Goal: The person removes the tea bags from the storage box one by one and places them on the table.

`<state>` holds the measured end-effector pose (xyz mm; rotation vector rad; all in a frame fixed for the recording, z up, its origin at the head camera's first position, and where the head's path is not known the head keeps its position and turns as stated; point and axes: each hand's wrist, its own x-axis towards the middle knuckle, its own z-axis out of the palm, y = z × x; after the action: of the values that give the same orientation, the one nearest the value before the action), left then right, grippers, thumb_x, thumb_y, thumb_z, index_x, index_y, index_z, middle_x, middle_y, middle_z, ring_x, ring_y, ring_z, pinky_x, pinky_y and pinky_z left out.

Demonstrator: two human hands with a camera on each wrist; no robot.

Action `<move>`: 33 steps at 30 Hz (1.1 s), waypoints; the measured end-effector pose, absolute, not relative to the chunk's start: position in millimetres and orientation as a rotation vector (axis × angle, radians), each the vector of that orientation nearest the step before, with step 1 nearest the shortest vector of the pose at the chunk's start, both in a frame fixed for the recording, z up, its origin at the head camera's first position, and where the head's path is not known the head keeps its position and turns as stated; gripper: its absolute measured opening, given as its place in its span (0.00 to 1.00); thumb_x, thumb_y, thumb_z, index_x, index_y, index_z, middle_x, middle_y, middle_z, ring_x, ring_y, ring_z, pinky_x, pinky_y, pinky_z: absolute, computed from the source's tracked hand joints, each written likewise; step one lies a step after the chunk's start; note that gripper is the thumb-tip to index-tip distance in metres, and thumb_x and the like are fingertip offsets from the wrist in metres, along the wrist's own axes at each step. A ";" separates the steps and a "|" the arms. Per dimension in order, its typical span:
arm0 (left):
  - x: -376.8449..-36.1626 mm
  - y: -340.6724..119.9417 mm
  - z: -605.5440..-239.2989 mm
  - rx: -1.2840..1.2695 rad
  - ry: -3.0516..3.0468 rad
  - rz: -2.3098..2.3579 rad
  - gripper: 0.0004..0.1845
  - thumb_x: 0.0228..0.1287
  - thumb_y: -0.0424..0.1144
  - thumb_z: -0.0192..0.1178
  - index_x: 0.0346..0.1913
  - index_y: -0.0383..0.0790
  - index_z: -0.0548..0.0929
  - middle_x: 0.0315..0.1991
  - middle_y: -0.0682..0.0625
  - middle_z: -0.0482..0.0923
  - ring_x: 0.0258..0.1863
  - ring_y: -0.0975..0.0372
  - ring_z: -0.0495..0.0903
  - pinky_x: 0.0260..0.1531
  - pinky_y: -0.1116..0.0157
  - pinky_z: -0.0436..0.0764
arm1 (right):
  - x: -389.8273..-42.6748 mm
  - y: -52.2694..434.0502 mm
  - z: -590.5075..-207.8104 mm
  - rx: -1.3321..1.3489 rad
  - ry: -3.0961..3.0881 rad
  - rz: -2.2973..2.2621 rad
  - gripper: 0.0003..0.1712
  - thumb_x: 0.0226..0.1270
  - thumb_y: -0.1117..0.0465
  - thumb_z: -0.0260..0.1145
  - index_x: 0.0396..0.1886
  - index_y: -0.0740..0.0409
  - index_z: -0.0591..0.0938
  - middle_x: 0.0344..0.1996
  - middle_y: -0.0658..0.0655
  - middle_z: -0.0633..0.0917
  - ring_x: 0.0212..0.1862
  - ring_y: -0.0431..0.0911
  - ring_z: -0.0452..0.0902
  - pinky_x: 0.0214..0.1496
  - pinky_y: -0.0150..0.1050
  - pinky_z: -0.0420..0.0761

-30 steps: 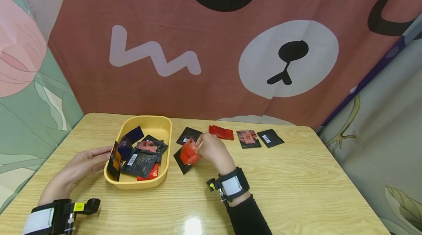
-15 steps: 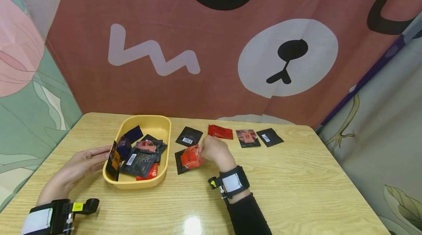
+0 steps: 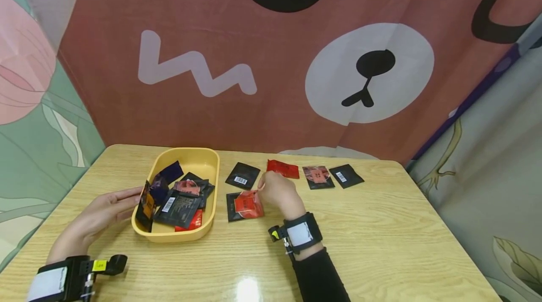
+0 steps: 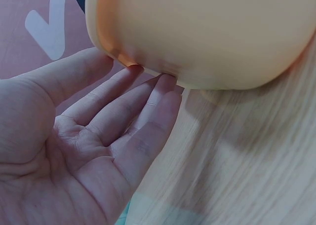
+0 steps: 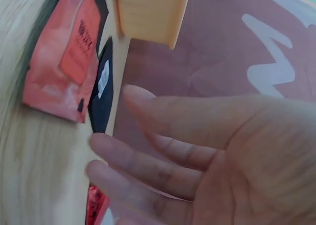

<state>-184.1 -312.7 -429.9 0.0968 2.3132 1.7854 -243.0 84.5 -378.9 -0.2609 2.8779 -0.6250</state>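
Your right hand [image 3: 277, 192] grip open, empty, beside flat red foil sachet [image 3: 245, 204] at frame centre; careless withdrawal could drag it. Left hand [image 3: 101, 212] flat against yellow plastic tray [image 3: 211, 170].

Setting: staged indoor recording booth, not lived-in room. Evidence: printed fabric backdrop [image 3: 271, 57] with cartoon bear face hangs as wall directly behind table; floral-print cloth panels [image 3: 34, 104] close off left and right sides. Light wood-grain laminate table [image 3: 381, 245] fills enclosure. Yellow plastic tray [image 3: 203, 161] of foil sachets on top. Camera units strapped to both wrists.
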 end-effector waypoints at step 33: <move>-185.3 -312.2 -429.2 0.101 2.351 1.706 0.33 0.78 0.41 0.51 0.71 0.18 0.56 0.67 0.33 0.65 0.46 0.78 0.77 0.46 0.69 0.83 | -193.7 -22.5 -360.2 -0.969 3.168 -0.475 0.32 0.62 0.40 0.70 0.63 0.46 0.79 0.58 0.46 0.80 0.60 0.42 0.74 0.67 0.40 0.72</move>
<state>-185.3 -312.2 -429.2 0.1006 2.3508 1.7061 -193.7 -22.5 -360.2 -0.9690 3.1676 -0.4748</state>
